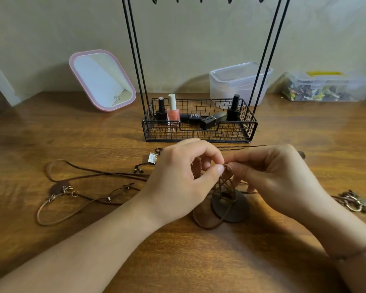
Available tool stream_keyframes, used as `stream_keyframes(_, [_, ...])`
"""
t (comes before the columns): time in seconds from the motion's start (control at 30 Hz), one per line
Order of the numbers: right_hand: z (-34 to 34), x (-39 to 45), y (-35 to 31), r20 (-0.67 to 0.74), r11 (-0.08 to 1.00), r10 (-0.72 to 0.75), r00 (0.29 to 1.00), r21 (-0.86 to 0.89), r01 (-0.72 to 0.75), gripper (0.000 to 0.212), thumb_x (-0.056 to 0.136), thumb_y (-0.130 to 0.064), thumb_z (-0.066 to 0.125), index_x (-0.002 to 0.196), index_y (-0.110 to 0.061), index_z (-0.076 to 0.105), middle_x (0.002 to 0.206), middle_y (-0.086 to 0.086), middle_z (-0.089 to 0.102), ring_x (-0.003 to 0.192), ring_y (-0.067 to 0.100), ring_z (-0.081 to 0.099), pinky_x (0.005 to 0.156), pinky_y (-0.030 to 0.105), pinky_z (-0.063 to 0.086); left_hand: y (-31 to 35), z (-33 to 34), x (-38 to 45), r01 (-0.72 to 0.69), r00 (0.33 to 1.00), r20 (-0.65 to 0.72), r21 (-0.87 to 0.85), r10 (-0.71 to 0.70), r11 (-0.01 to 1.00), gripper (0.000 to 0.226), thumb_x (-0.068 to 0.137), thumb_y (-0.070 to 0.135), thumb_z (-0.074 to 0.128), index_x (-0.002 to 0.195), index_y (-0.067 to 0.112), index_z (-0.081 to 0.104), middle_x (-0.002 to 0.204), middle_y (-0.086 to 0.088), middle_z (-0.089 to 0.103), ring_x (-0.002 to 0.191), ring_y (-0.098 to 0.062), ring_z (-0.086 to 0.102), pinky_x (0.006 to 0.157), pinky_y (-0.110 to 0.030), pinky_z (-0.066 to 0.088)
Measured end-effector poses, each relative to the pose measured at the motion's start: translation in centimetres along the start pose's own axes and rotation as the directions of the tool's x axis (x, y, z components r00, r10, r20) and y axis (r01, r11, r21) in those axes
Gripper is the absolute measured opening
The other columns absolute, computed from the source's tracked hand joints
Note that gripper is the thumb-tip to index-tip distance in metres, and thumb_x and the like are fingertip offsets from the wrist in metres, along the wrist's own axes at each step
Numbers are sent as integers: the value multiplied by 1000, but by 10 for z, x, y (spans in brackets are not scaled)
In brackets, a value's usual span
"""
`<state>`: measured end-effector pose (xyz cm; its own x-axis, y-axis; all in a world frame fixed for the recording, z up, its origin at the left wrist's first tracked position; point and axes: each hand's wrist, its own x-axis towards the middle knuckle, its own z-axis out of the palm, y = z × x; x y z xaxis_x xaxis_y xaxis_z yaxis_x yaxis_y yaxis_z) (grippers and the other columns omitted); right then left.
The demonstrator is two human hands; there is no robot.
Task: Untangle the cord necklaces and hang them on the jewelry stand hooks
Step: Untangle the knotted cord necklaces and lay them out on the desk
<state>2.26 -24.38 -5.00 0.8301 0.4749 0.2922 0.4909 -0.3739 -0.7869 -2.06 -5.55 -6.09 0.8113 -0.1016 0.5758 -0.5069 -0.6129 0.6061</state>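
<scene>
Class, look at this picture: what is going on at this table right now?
A person is working on a knot of brown cord necklace with both hands. The left hand and right hand each pinch the tangled cord just above a dark round pendant on the wooden table. More cord necklaces lie loose to the left. Behind stands the black wire jewelry stand, its basket holding nail polish bottles; no necklace is seen hanging yet.

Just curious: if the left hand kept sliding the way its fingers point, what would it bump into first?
Probably the right hand: the left hand points right at it, both pinching the cord necklace.
</scene>
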Motion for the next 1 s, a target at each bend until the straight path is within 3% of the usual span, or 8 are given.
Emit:
stream_keyframes(0.07, [0, 0, 0, 50, 1000, 10, 999, 24, -12, 20, 89, -8, 68, 96, -25, 78, 74, -8, 75, 67, 7, 72, 56, 14, 50, 1, 0, 0, 62, 998, 9, -72, -62, 995, 7, 87, 13, 72, 87, 20, 70, 77, 8, 63, 78, -15, 61, 66, -21, 51])
stream_keyframes(0.17, [1, 1, -1, 79, 991, 50, 996, 119, -59, 21, 93, -8, 63, 96, -23, 76, 76, 1, 76, 73, 13, 74, 54, 31, 55, 0, 1, 1, 107, 994, 16, -134, -105, 985, 7, 88, 13, 71, 86, 20, 69, 74, 7, 63, 74, -16, 62, 62, -24, 52])
stream_keyframes(0.23, [0, 0, -4, 103, 971, 58, 993, 223, -80, 17, 93, -19, 60, 96, -20, 77, 80, 5, 77, 77, 17, 75, 54, 36, 55, 0, 0, 1, 107, 994, -6, -154, -109, 982, 8, 88, 12, 71, 87, 19, 68, 74, 7, 64, 72, -15, 63, 61, -20, 51])
stream_keyframes(0.33, [-1, -2, -8, 131, 959, 31, 991, 274, -66, 26, 84, -41, 65, 95, -22, 79, 82, 5, 77, 79, 20, 75, 53, 29, 55, 0, 0, 2, 145, 989, -10, -197, -150, 970, 8, 88, 13, 72, 87, 18, 67, 70, 5, 68, 66, -11, 67, 60, -22, 54])
stream_keyframes(0.47, [2, -2, -5, 67, 956, 26, 997, 290, -44, 24, 80, -22, 68, 103, -23, 74, 81, 1, 78, 75, 17, 75, 53, 28, 56, 3, 0, 1, 199, 978, 0, -280, -207, 939, 8, 89, 19, 72, 87, 15, 65, 66, 1, 71, 59, -13, 70, 57, -25, 58])
stream_keyframes(0.63, [2, 0, -4, -1, 944, 7, 1000, 329, -6, 39, 82, -17, 65, 120, -24, 62, 81, 4, 77, 64, 14, 70, 56, 27, 56, 6, 2, -2, 156, 988, 50, -213, -149, 965, 19, 79, 28, 81, 89, 17, 69, 77, 5, 71, 74, -13, 70, 64, -27, 59])
stream_keyframes(0.83, [3, 2, 1, -168, 933, -2, 986, 355, 62, 22, 88, -7, 64, 109, -16, 66, 79, 8, 76, 70, 23, 75, 56, 31, 58, -1, -1, 2, 148, 988, 73, -244, -134, 958, 17, 80, 6, 79, 92, 16, 73, 84, 7, 73, 78, -10, 70, 69, -19, 56])
stream_keyframes(1.0, [4, 1, 1, -163, 926, -123, 979, 335, 172, 20, 86, -10, 64, 106, -13, 67, 80, 5, 77, 69, 18, 73, 58, 31, 58, -7, -2, 2, 213, 975, 128, -327, -180, 921, 35, 84, 27, 76, 116, 23, 63, 102, 7, 68, 92, -15, 69, 80, -32, 58])
